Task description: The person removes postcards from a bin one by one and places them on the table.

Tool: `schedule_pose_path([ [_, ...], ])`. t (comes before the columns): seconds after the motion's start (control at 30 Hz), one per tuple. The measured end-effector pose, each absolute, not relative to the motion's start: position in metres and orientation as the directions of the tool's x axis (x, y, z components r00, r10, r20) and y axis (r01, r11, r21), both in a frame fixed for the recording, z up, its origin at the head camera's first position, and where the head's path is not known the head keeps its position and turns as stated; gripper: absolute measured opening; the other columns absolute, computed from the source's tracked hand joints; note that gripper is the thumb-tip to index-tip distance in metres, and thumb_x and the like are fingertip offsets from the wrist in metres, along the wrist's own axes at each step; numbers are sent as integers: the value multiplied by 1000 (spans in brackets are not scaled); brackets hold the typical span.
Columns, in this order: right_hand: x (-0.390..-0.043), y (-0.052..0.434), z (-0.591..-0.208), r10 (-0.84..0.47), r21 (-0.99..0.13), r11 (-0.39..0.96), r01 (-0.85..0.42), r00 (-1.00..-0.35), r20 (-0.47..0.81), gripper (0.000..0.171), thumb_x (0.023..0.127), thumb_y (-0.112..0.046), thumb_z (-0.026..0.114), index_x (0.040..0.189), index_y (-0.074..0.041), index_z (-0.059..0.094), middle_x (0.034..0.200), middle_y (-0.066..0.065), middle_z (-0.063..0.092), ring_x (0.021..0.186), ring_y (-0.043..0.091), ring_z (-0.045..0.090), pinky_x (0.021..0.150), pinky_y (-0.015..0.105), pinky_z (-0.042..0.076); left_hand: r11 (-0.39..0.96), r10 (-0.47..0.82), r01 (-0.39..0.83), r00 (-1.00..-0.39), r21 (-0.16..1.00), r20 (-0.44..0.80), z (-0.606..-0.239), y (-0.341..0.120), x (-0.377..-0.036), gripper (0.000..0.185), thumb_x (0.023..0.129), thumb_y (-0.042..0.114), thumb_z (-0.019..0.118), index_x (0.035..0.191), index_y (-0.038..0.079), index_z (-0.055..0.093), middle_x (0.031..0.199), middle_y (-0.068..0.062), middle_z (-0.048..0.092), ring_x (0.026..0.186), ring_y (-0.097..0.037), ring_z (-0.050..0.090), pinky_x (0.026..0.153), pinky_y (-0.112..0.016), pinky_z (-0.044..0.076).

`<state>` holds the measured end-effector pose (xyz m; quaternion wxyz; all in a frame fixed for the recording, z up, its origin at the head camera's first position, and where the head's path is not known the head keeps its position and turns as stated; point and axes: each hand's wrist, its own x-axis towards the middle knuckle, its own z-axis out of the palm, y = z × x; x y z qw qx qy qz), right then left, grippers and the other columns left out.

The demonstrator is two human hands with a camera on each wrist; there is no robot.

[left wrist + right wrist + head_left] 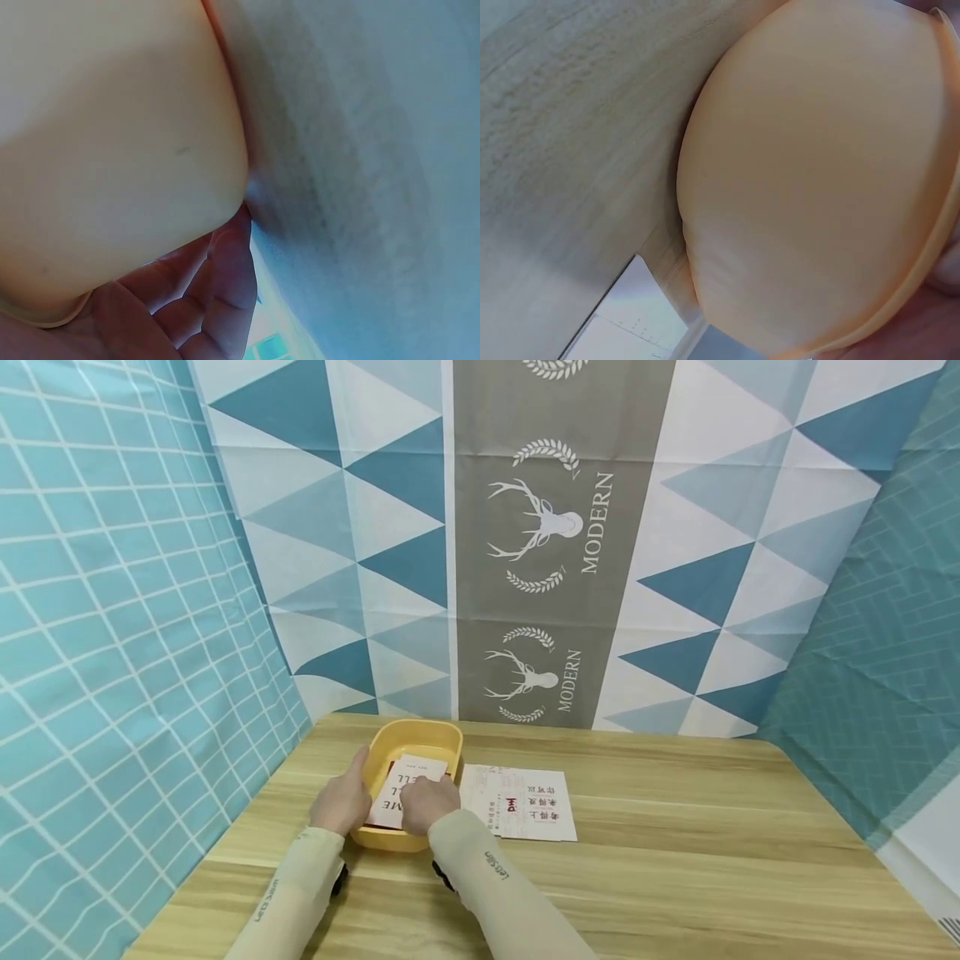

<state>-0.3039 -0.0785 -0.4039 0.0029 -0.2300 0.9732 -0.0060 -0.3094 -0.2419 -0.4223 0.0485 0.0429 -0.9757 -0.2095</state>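
A yellow plastic bin [426, 729] stands at the left of the table. My left hand [342, 797] grips its left wall; the left wrist view shows bent fingers [229, 277] against the bin's outside, near the bottom corner. Inside lies a white card [405, 772] with dark lettering, over a dark red piece [386, 827] whose edge shows beneath. My right hand [429, 802] reaches over the near right rim into the bin, bent fingers on the card's right part. Its fingertips are hidden, so I cannot tell whether they pinch the card.
Flat on the wooden table [675, 827], just right of the bin, lie printed white cards [551, 781] with red and dark characters. A blue tiled-pattern sheet [135, 652] rises along the left edge. Behind the table hangs a patterned cloth [525, 610].
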Motion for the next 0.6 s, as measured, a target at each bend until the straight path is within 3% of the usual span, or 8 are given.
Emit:
schedule_pose_path([
  [0.2,-302,-75,-403,-477,15,879,-477,-879,-15,12,91,-29,70,80,-23,69,76,-8,66,69,10,52,85,33,47,908,-108,-65,-991,413,81,-423,-241,-309,69,96,7,44,161,12,20,104,-31,69,71,-32,63,59,-47,51],
  [0.4,-303,-73,-403,-508,7,861,-509,-861,-27,26,97,-33,59,74,-22,65,72,-8,62,69,11,52,88,34,46,908,-106,-63,-991,413,81,-424,-242,-310,69,96,7,42,162,13,19,107,-33,68,73,-33,65,60,-48,51],
  [0.6,-307,-70,-406,-570,-28,820,-572,-820,56,29,99,-26,59,72,-19,65,68,-5,61,61,10,49,65,31,49,910,-102,-54,-990,410,98,-423,-242,-309,69,96,7,43,161,12,21,109,-34,68,76,-35,66,63,-50,52],
])
